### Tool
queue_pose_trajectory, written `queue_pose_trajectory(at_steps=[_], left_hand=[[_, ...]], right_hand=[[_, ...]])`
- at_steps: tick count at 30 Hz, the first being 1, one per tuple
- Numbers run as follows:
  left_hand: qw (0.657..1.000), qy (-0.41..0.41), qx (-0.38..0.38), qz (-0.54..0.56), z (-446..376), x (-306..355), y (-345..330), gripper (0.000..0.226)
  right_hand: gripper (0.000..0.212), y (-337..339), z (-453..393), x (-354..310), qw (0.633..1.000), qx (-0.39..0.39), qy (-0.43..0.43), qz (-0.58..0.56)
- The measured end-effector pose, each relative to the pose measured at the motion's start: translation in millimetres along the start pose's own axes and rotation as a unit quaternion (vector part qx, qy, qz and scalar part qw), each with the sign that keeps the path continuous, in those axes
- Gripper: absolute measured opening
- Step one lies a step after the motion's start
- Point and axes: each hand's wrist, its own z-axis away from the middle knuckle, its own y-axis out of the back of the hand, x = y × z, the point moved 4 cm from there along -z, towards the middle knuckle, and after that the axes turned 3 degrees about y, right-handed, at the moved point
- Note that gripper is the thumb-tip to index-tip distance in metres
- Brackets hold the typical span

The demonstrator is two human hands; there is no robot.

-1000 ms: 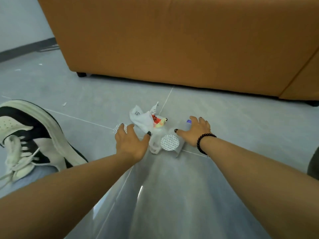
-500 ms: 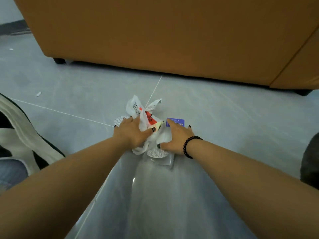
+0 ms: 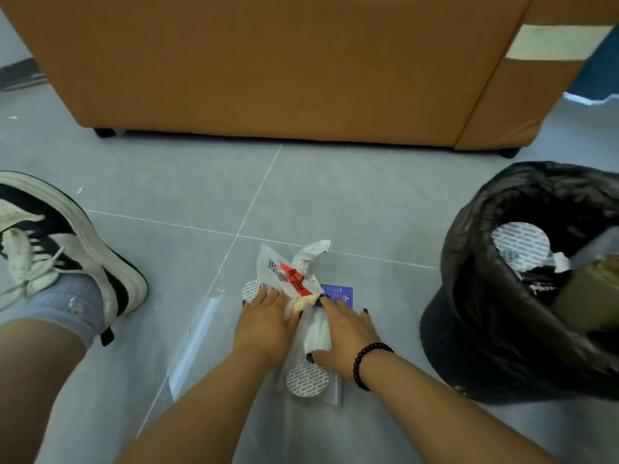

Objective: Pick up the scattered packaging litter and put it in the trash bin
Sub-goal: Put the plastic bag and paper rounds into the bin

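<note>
Both hands pressed in on a small heap of packaging litter [image 3: 294,283] on the grey floor [image 3: 351,202]. The left hand [image 3: 266,321] lay flat with fingers straight against the crumpled white wrapper; the right hand [image 3: 345,333] spread its straight fingers over a clear bag and a purple card [image 3: 338,293]. The black-lined trash bin [image 3: 522,296] stood just right, near the orange sofa [image 3: 268,68].
</note>
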Motion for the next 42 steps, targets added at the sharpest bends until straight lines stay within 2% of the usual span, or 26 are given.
queue_pose_trajectory(at_steps=[3, 5, 8, 11, 13, 14, 17, 19, 21, 24, 27, 31, 35, 39, 42], left_hand=[[0.998, 0.025, 0.0, 0.053, 33.5, 11.8, -4.5, 0.045], [0.998, 0.035, -0.012, 0.049, 54.8, 20.7, -7.1, 0.039], [0.998, -0.008, -0.014, 0.053, 84.9, 34.4, -16.8, 0.04], [0.999, -0.032, -0.014, 0.026, 110.2, 44.8, -28.5, 0.055], [0.999, -0.036, -0.004, -0.023, 128.1, 51.3, -33.7, 0.074], [0.999, -0.039, 0.012, -0.032, 138.1, 54.0, -34.8, 0.076], [0.994, -0.032, 0.073, 0.071, 160.2, 54.9, -36.6, 0.075], [0.979, 0.023, 0.099, 0.179, 164.5, 48.0, -35.7, 0.067], [0.957, 0.103, 0.111, 0.247, 165.1, 39.4, -34.2, 0.059], [0.949, 0.155, 0.098, 0.256, 160.0, 34.4, -34.5, 0.058], [0.954, 0.179, 0.069, 0.229, 155.5, 32.2, -36.9, 0.054], [0.948, 0.231, 0.048, 0.214, 153.8, 28.9, -32.8, 0.044], [0.944, 0.238, 0.032, 0.226, 147.6, 29.3, -28.0, 0.015], [0.957, 0.234, -0.006, 0.169, 155.8, 28.2, -22.3, 0.026], [0.965, 0.21, -0.032, 0.153, 159.7, 35.9, -7.8, 0.03]], right_hand=[[0.091, -6.6, 39.8, 3.9, 1.0, -0.009, -0.008, -0.011], [0.092, -11.1, 63.4, 9.9, 1.0, -0.011, -0.021, -0.018], [0.092, -17.8, 96.2, 25.3, 0.997, -0.039, -0.061, 0.023], [0.089, -19.5, 119.3, 42.1, 0.993, -0.034, -0.096, 0.058], [0.088, -21.2, 132.5, 51.4, 0.994, -0.025, -0.102, 0.033], [0.088, -22.2, 139.2, 53.8, 0.995, -0.019, -0.1, 0.01], [0.084, -19.0, 157.8, 53.2, 0.996, 0.041, -0.072, -0.027], [0.073, -18.8, 168.0, 46.4, 0.996, 0.076, -0.041, -0.013], [0.064, -28.2, 175.9, 36.1, 0.998, 0.055, -0.014, 0.007], [0.054, -46.4, 184.7, 24.6, 0.997, 0.0, 0.027, 0.066], [0.04, -53.0, 188.0, 19.7, 0.995, -0.003, 0.047, 0.09], [0.025, -48.9, 189.1, 16.4, 0.999, 0.003, 0.042, 0.03], [0.021, -34.9, 186.8, 9.8, 0.994, 0.046, 0.006, -0.094], [0.02, -18.8, 178.8, 8.1, 0.983, 0.035, -0.016, -0.177], [0.007, 9.1, 179.3, 0.2, 0.99, -0.024, 0.026, -0.136]])
